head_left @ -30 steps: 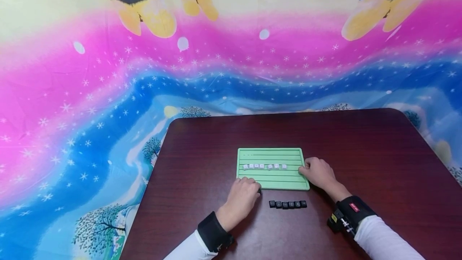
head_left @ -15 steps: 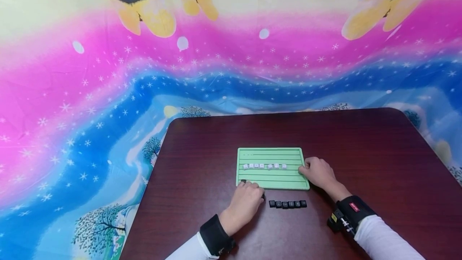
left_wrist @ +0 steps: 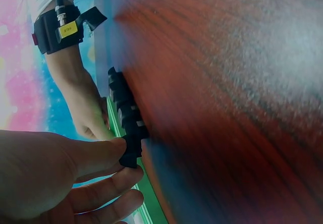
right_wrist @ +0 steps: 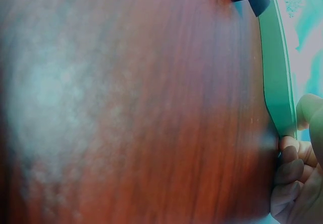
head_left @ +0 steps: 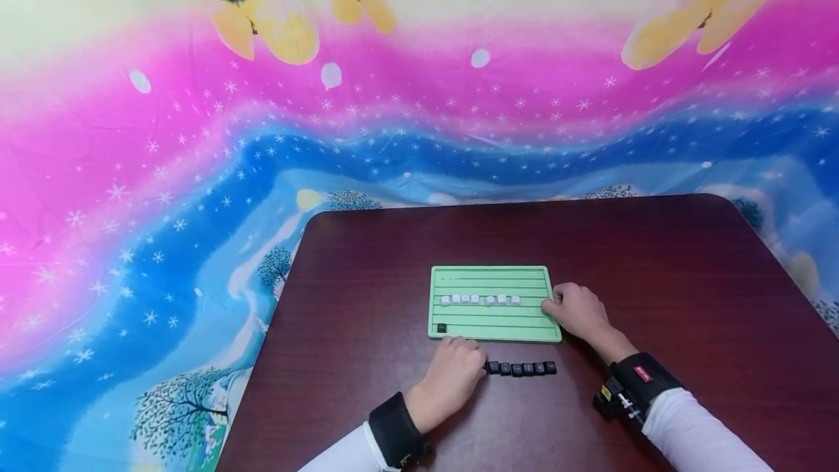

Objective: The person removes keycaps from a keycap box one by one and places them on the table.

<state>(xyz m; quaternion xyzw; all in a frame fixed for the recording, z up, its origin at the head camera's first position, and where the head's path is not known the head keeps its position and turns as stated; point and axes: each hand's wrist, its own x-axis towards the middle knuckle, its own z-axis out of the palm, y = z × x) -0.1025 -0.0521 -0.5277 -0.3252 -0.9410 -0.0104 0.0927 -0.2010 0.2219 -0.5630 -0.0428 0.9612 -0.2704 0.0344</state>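
A light-green ridged board (head_left: 491, 320) lies on the dark table. Across its middle runs a row of white keycaps (head_left: 465, 299), and one black keycap (head_left: 442, 328) sits in its lower left corner. Just in front of the board is a row of black keycaps (head_left: 528, 369). My left hand (head_left: 451, 377) is at that row's left end. In the left wrist view its thumb and index finger pinch a black keycap (left_wrist: 131, 151), close against the others. My right hand (head_left: 578, 312) grips the board's right edge, thumb on one side and fingers (right_wrist: 288, 171) on the other.
The reddish-brown table (head_left: 367, 275) reaches back to a colourful printed cloth (head_left: 419, 93) hung behind it. A black strap with a small camera (head_left: 612, 393) is on the right wrist, and another black strap (head_left: 396, 428) on the left.
My left hand has drawn back from the board's lower left corner, rightward and nearer to me, to the black row. A black keycap now shows in that corner. The right hand has stayed put.
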